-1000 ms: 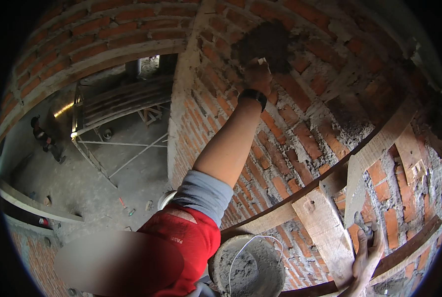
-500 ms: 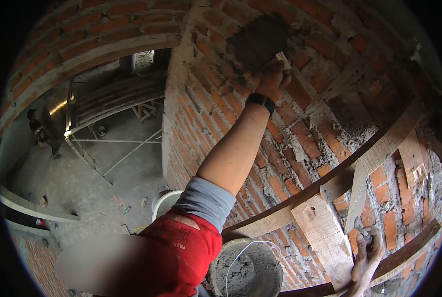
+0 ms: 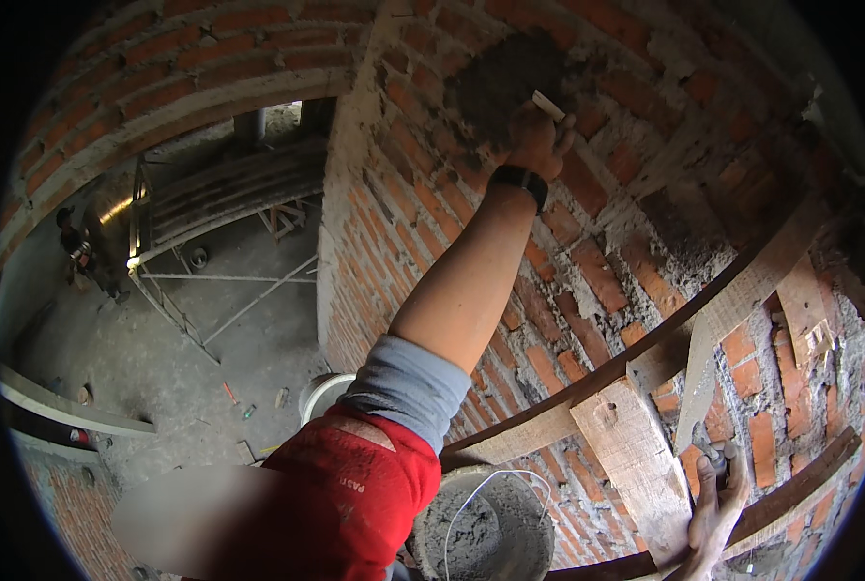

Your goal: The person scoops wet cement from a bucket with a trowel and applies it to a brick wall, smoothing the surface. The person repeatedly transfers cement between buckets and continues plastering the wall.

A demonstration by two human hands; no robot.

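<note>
Now, pale piece (image 3: 548, 106): small and flat, gripped in my raised left hand (image 3: 537, 145), by the right side of the dark mortar patch (image 3: 500, 82); I cannot tell whether it touches the wall (image 3: 602, 276).
Shift: a second ago my left hand sat in front of the patch's lower edge; it has since slid right, and the piece now shows narrower, so more of the mortar lies uncovered.
Trowel (image 3: 696, 397): handle gripped in my right hand (image 3: 720, 499), well apart from the patch.
Board (image 3: 636, 455): just left of my right hand.
Bucket (image 3: 532, 542): farther left, below my left hand.
</note>
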